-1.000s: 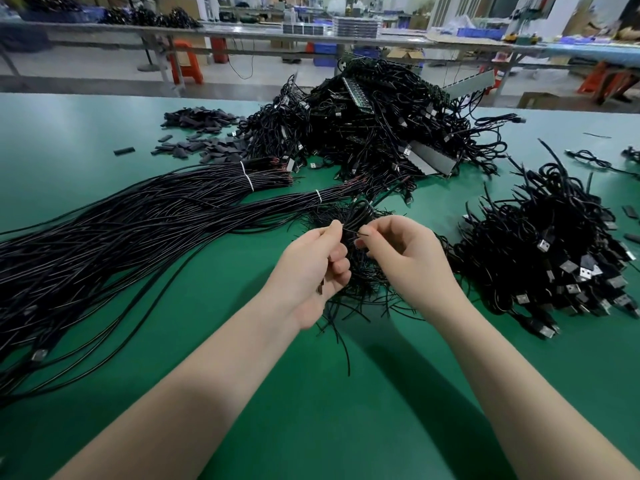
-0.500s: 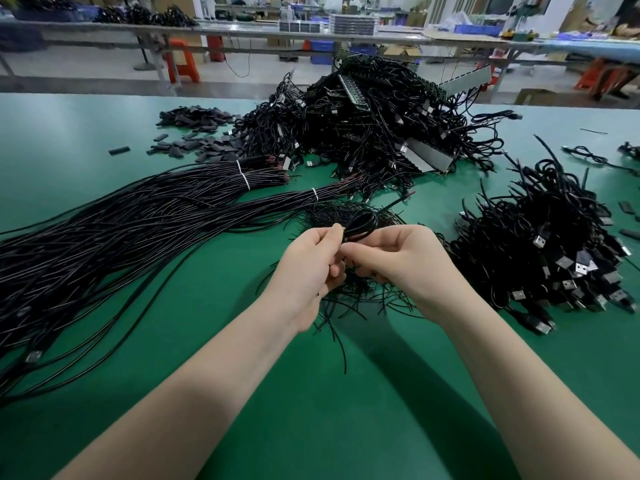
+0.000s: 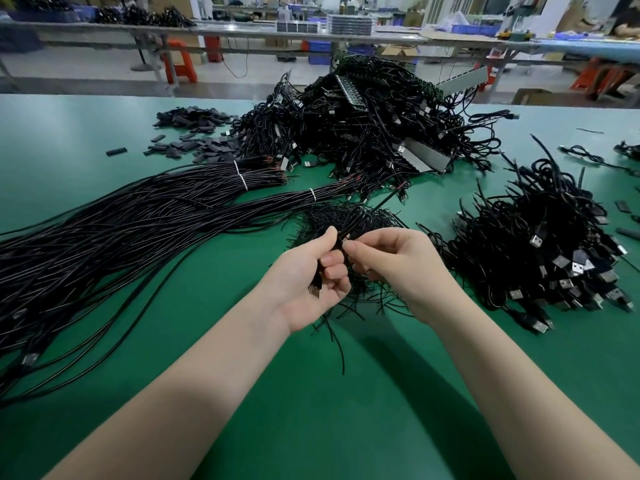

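- The thin black USB cable wound into a small coil [image 3: 358, 219] sits just above the middle of the view, lifted off the counter and held between my two hands.
- My left grip [image 3: 308, 282] is curled round the gathered waist of the coil, with the thumb lying up along it. The cable's silver metal plug [image 3: 314, 291] pokes out below my bent fingers, at 6 o'clock from the loops.
- My right grip [image 3: 398, 268] meets the left one from 3 o'clock. Its thumb and forefinger pinch the same waist where a thin black strand crosses it. I cannot tell whether that strand is a tie or the cable's own end.
- Directly beneath both hands lies a loose scatter of short thin black wire ties [image 3: 372, 299], spread over the smooth green counter [image 3: 311, 417].
- From 9 towards 10 o'clock run long straight bundles of black cable [image 3: 138, 233], each cinched by a narrow white band [image 3: 242, 176] near its far end.
- At 3 o'clock, near my right wrist, is a heap of coiled black cables with silver plugs [image 3: 540, 251].
- At 12 o'clock, farther back, stands a large tangled mound of black cables and grey strips [image 3: 363, 126].
- At 11 o'clock, small flat black sleeves [image 3: 194, 133] lie scattered beside that mound.
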Demonstrator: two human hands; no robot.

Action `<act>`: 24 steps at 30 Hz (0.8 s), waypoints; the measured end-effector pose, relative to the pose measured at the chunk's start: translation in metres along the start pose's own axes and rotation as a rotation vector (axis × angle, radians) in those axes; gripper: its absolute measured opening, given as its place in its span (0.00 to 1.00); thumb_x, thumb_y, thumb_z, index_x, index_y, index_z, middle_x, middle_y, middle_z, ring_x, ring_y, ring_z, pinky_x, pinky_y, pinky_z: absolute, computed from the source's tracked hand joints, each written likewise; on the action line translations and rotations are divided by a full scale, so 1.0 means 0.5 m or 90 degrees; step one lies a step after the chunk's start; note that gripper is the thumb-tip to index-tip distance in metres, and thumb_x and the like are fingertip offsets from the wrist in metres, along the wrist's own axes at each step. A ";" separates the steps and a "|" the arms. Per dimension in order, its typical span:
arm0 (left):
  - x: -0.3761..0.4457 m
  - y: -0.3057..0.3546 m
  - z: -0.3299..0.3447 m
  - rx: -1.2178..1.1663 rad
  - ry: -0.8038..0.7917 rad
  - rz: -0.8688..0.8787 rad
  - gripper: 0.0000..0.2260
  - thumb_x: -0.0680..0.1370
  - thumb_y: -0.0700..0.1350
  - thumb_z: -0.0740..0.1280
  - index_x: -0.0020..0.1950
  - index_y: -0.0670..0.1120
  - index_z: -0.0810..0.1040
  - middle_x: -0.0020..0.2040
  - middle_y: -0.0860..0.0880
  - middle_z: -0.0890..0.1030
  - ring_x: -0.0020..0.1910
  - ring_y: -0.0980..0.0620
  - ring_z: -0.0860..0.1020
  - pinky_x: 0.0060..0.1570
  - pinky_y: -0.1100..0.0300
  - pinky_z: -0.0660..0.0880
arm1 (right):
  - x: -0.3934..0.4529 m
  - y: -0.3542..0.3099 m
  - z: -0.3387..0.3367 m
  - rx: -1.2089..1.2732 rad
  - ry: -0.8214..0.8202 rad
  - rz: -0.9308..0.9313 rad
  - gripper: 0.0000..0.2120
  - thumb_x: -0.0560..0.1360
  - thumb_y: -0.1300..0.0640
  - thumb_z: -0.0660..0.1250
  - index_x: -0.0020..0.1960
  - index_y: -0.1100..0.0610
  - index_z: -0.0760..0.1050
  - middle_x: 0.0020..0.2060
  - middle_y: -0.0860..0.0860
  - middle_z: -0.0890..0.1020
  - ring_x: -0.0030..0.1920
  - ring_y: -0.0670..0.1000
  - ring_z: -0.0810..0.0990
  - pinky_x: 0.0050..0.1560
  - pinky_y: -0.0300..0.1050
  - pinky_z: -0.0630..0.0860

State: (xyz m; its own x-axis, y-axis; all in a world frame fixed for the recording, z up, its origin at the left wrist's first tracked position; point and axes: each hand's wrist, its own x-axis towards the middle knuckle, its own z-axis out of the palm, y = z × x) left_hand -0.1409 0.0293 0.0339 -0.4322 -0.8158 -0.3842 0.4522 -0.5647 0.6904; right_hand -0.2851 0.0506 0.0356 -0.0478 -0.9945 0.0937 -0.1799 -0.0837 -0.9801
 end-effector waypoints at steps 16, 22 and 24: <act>-0.016 0.016 -0.003 0.166 -0.036 0.058 0.07 0.80 0.50 0.64 0.45 0.49 0.73 0.29 0.55 0.68 0.26 0.57 0.67 0.32 0.63 0.72 | 0.001 -0.025 -0.033 -0.207 -0.004 -0.210 0.08 0.73 0.59 0.73 0.37 0.58 0.80 0.24 0.44 0.74 0.27 0.41 0.68 0.31 0.32 0.63; -0.028 0.020 -0.005 0.731 0.136 0.499 0.08 0.81 0.49 0.64 0.45 0.52 0.82 0.30 0.62 0.77 0.30 0.63 0.72 0.32 0.72 0.67 | 0.001 -0.031 -0.031 -0.220 0.009 -0.184 0.09 0.74 0.59 0.72 0.36 0.53 0.78 0.27 0.44 0.75 0.28 0.41 0.68 0.32 0.33 0.65; -0.038 0.025 -0.002 0.786 0.128 0.533 0.07 0.79 0.48 0.66 0.48 0.54 0.84 0.31 0.60 0.80 0.31 0.61 0.74 0.32 0.69 0.70 | 0.001 -0.030 -0.031 -0.213 0.001 -0.165 0.08 0.74 0.59 0.72 0.37 0.54 0.79 0.29 0.48 0.77 0.29 0.43 0.70 0.32 0.35 0.67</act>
State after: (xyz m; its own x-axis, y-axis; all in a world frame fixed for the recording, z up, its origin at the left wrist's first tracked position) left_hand -0.1265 0.0374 0.0491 -0.2313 -0.9014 0.3661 -0.4597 0.4329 0.7754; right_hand -0.2979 0.0521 0.0531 0.0392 -0.9430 0.3305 -0.4953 -0.3056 -0.8132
